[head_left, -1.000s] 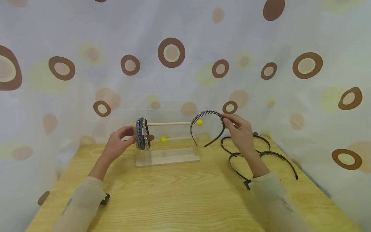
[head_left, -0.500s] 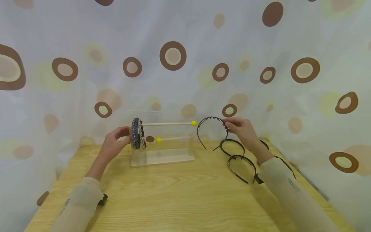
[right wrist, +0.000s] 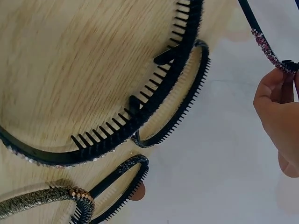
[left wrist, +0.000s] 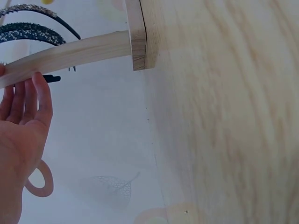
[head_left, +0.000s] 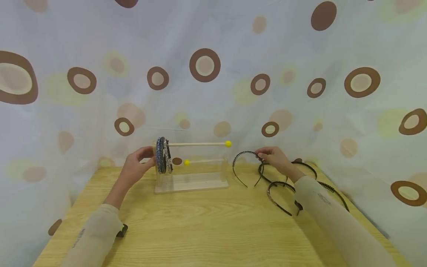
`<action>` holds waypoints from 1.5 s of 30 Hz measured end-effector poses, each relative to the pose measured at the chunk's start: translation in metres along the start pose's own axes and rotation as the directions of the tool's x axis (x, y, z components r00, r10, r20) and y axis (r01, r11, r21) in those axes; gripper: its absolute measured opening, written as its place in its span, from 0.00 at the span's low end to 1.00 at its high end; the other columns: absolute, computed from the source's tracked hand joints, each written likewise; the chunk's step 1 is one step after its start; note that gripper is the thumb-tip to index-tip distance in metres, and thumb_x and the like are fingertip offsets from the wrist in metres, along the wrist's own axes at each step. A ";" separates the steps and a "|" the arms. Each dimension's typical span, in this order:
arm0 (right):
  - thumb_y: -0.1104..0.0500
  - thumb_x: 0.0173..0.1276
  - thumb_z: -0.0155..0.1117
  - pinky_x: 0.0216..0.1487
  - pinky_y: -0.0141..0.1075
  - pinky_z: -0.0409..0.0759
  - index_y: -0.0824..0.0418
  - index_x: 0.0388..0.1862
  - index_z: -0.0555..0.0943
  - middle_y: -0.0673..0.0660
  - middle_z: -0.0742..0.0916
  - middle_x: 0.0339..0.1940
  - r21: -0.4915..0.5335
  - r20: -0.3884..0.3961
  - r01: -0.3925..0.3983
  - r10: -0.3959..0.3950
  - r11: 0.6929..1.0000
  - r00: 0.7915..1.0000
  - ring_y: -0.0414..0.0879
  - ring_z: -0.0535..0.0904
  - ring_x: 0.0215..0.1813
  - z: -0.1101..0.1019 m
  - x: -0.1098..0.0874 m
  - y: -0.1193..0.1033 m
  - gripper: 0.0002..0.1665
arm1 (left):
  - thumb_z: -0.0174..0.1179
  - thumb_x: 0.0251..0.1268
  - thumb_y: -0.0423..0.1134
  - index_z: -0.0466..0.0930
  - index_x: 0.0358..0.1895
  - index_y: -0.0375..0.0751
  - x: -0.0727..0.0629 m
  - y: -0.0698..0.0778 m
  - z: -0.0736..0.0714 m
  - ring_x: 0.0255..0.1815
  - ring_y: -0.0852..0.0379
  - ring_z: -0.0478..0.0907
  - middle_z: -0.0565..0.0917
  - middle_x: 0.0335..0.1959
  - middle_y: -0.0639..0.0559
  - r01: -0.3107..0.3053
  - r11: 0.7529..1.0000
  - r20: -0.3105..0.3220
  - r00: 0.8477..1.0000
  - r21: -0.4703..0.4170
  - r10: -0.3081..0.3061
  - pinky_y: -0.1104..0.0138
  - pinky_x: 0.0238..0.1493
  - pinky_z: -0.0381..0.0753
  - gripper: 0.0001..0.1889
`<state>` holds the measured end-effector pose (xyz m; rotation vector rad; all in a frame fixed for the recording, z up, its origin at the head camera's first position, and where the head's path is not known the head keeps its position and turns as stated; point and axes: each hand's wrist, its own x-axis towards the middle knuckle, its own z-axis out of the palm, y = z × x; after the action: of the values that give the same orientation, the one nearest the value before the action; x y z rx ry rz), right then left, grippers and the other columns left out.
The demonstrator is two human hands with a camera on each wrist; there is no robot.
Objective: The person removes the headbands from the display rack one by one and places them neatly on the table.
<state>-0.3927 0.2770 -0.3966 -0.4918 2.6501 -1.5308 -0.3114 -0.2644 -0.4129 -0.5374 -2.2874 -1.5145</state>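
Observation:
My left hand [head_left: 135,167] grips the left wooden upright [left wrist: 79,50] of a small two-rod rack [head_left: 191,183]. Glittery headbands [head_left: 160,155], blue, dark and silver, hang at the left end of the upper rod [head_left: 197,144], close to that hand. Right of the rack, my right hand [head_left: 276,160] pinches one side of a toothed black headband [head_left: 247,151]. Pinkish glitter covers part of that headband [right wrist: 264,46] in the right wrist view. It is held upright, low over the table, apart from the rod's yellow end ball [head_left: 228,144].
More black toothed headbands lie on the table at the right, one [head_left: 275,204] in front and another [head_left: 308,166] behind, partly under my right forearm. The lower rod [head_left: 207,161] bears a yellow ball [head_left: 186,162] at its left end. A spotted curtain [head_left: 213,100] stands behind.
My right hand has carried the headband away from the upper rod's yellow ball, then down towards the table. My left hand keeps its grip on the upright.

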 end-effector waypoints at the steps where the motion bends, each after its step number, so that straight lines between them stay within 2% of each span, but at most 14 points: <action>1: 0.63 0.82 0.53 0.61 0.58 0.76 0.72 0.64 0.78 0.73 0.80 0.60 -0.016 0.000 0.002 -0.002 1.000 1.000 0.64 0.77 0.59 0.000 0.002 0.002 0.19 | 0.65 0.73 0.42 0.76 0.64 0.33 0.000 0.000 0.000 0.58 0.49 0.77 0.83 0.55 0.41 0.003 1.000 -0.001 1.000 -0.001 -0.003 0.58 0.61 0.76 0.23; 4: 0.64 0.82 0.53 0.59 0.59 0.76 0.75 0.64 0.78 0.74 0.81 0.58 -0.048 0.009 0.026 -0.026 0.999 1.000 0.66 0.77 0.58 0.002 0.007 0.007 0.19 | 0.65 0.73 0.42 0.76 0.64 0.33 0.000 -0.001 0.000 0.57 0.49 0.77 0.83 0.54 0.40 0.005 1.000 -0.005 1.000 0.003 -0.005 0.56 0.61 0.76 0.23; 10: 0.65 0.81 0.54 0.56 0.56 0.79 0.78 0.63 0.76 0.76 0.81 0.57 -0.028 0.043 0.043 -0.041 0.999 0.998 0.69 0.77 0.59 0.003 0.017 0.020 0.20 | 0.66 0.72 0.42 0.77 0.64 0.34 0.000 -0.002 0.000 0.56 0.52 0.78 0.83 0.54 0.42 -0.002 1.000 -0.009 1.000 -0.014 0.002 0.53 0.61 0.75 0.23; 15: 0.66 0.81 0.55 0.52 0.44 0.82 0.76 0.63 0.77 0.74 0.82 0.57 -0.056 0.051 0.030 -0.027 0.998 0.998 0.66 0.79 0.57 0.004 0.022 0.032 0.19 | 0.67 0.71 0.41 0.77 0.64 0.35 0.000 -0.005 0.001 0.56 0.54 0.78 0.83 0.54 0.42 0.002 0.999 -0.007 1.000 -0.038 -0.003 0.59 0.61 0.76 0.23; 18: 0.66 0.80 0.56 0.51 0.42 0.82 0.75 0.62 0.79 0.73 0.83 0.57 -0.066 0.045 0.021 -0.018 0.998 0.999 0.63 0.79 0.56 0.005 0.024 0.033 0.18 | 0.67 0.72 0.40 0.77 0.64 0.33 0.000 -0.006 0.002 0.57 0.54 0.77 0.82 0.55 0.40 0.007 0.998 -0.002 1.000 -0.065 -0.008 0.63 0.60 0.76 0.23; 22: 0.68 0.79 0.57 0.52 0.46 0.82 0.76 0.60 0.80 0.72 0.83 0.57 -0.078 0.054 0.007 -0.003 0.997 0.999 0.61 0.80 0.56 0.010 0.025 0.031 0.16 | 0.65 0.72 0.37 0.75 0.66 0.31 0.000 -0.006 0.003 0.58 0.54 0.77 0.82 0.56 0.38 0.019 0.998 0.007 1.000 -0.065 -0.019 0.70 0.59 0.75 0.23; 28: 0.70 0.77 0.57 0.54 0.50 0.80 0.77 0.59 0.80 0.72 0.82 0.58 -0.184 0.060 0.031 -0.020 0.983 0.998 0.63 0.79 0.57 0.016 0.027 0.032 0.16 | 0.63 0.73 0.33 0.73 0.66 0.27 0.002 -0.007 0.003 0.59 0.49 0.76 0.80 0.58 0.33 0.035 0.998 0.010 0.999 -0.055 -0.034 0.67 0.60 0.75 0.23; 33: 0.70 0.77 0.58 0.56 0.50 0.80 0.75 0.57 0.81 0.70 0.85 0.54 -0.293 0.064 0.064 -0.047 0.954 0.997 0.63 0.79 0.58 0.020 0.030 0.038 0.14 | 0.65 0.72 0.37 0.75 0.65 0.30 0.003 -0.008 0.004 0.58 0.52 0.77 0.81 0.56 0.37 0.036 0.996 0.001 0.999 -0.080 -0.036 0.67 0.59 0.76 0.23; 38: 0.71 0.76 0.58 0.55 0.54 0.79 0.75 0.52 0.83 0.69 0.86 0.51 -0.363 0.058 0.087 -0.071 0.928 0.996 0.65 0.79 0.56 0.022 0.029 0.040 0.12 | 0.66 0.72 0.42 0.77 0.65 0.34 0.002 -0.007 0.006 0.59 0.50 0.77 0.82 0.56 0.41 0.025 0.997 -0.005 1.000 -0.074 -0.025 0.59 0.63 0.74 0.24; 42: 0.71 0.75 0.58 0.55 0.55 0.79 0.75 0.51 0.83 0.70 0.86 0.50 -0.372 0.055 0.098 -0.084 0.923 0.995 0.66 0.80 0.56 0.024 0.029 0.039 0.11 | 0.66 0.72 0.43 0.77 0.65 0.35 0.002 -0.008 0.005 0.59 0.50 0.77 0.83 0.55 0.42 0.020 0.998 -0.009 1.000 -0.065 -0.020 0.56 0.63 0.74 0.24; 45: 0.71 0.75 0.59 0.54 0.55 0.80 0.77 0.54 0.82 0.71 0.86 0.50 -0.321 0.055 0.073 -0.059 0.944 0.997 0.65 0.81 0.55 0.024 0.031 0.039 0.13 | 0.67 0.71 0.42 0.78 0.64 0.35 0.001 -0.007 0.003 0.58 0.50 0.77 0.83 0.55 0.42 0.012 0.998 -0.018 1.000 -0.064 -0.013 0.53 0.64 0.73 0.24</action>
<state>-0.4271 0.2665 -0.4385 -0.6276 2.8875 -1.0831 -0.3159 -0.2645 -0.4192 -0.5251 -2.2394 -1.5973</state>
